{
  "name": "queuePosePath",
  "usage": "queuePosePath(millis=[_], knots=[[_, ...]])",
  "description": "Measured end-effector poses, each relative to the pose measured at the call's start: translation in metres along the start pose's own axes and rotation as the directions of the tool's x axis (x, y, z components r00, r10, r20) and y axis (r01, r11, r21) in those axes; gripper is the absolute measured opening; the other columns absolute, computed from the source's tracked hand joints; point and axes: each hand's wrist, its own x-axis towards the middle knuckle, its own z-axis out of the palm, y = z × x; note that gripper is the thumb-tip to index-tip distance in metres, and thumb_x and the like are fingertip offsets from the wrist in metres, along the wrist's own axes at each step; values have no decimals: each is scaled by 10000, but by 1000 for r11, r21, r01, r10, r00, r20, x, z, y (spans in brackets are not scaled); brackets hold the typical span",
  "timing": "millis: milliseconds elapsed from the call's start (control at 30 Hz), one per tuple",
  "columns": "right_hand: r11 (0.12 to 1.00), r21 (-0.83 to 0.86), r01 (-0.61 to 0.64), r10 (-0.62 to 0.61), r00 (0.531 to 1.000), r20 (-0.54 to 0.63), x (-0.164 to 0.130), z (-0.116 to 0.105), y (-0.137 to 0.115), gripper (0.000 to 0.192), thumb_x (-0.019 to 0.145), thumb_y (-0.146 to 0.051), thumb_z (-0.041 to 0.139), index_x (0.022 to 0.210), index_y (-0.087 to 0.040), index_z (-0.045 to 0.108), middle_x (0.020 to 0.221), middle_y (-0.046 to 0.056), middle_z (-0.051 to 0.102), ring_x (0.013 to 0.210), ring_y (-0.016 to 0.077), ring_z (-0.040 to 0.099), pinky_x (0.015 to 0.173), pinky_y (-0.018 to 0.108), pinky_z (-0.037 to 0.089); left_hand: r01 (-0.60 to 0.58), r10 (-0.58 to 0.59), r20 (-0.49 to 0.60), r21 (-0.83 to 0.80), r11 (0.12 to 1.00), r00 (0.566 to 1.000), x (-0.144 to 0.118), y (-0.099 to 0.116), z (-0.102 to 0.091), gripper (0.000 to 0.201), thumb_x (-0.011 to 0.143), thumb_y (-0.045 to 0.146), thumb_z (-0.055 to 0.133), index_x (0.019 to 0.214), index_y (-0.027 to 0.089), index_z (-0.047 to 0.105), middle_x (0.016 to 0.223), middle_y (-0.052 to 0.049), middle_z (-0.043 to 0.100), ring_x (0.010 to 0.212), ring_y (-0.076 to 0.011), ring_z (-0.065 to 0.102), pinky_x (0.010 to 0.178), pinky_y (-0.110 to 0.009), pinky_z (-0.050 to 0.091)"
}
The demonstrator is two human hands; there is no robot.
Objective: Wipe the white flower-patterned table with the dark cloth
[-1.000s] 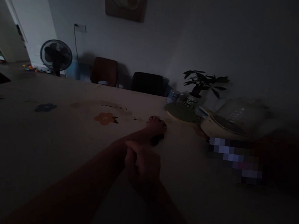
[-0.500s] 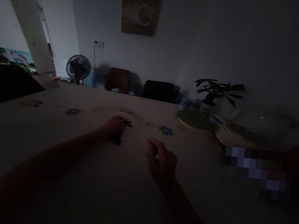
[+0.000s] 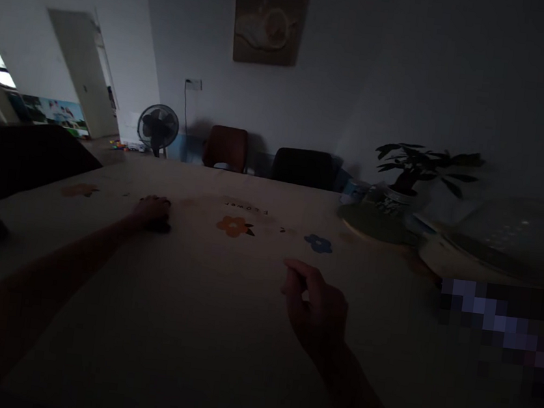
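Two hands at the desk (image 3: 200, 314): left hand (image 3: 151, 208) partly covers an unidentifiable dark item (image 3: 163, 226) left of the orange flower print (image 3: 233, 226), grip unclear; right hand (image 3: 317, 304) hovers loosely clenched near the blue flower print (image 3: 318, 243).

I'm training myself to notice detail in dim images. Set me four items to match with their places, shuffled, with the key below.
1. Left hand
2. Right hand
3. Fan
4. Picture

A. Hung on the wall
B. At a dark shape too dim to identify, between two orange flowers
C. Beyond the table, to the viewer's left of the brown chair
D. Nearest the blue flower, fingers curled

Pairs: 1-B, 2-D, 3-C, 4-A
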Motion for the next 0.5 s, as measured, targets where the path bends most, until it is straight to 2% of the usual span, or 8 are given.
queuePosePath(millis=[100,200,333,400,500], knots=[[1000,-5,16,-16,999,51,2,-1,-5,223,986,-241,471,994,-137,668,555,-19,631,454,97,603,447,177,418,-86,86,5,28,996,996,9,23,0,218,934,174,467,975,152,679,1100,-146,661,1055,-250,591,914,-335,438],[1000,-9,21,-20,997,72,3,-2,-9,232,990,-246,458,978,-144,666,558,-18,636,455,101,609,447,179,425,-247,247,-14,16,969,969,20,68,-5,238,904,85,475,957,150,697,1180,-152,651,1135,-244,576,980,-334,408],[999,-45,10,-5,995,103,4,-4,-9,229,989,-237,462,981,-127,663,558,-16,638,452,106,614,451,184,434,-439,434,-86,-43,898,897,28,155,-16,238,908,119,521,1051,180,701,1249,-126,633,1204,-246,544,1007,-354,409],[999,-51,7,-2,995,96,4,-5,-8,224,987,-230,466,992,-120,662,575,-9,649,473,111,629,456,183,443,-495,483,-134,-80,865,865,28,203,-22,257,941,186,505,1135,173,672,1264,-119,618,1199,-254,542,986,-389,436],[998,-54,16,-13,998,61,4,-4,-4,223,981,-223,463,1004,-132,665,602,-3,668,490,113,641,449,181,439,-570,543,-195,-131,811,817,25,276,-30,278,963,230,471,1155,190,668,1246,-117,623,1205,-248,534,998,-386,440]])
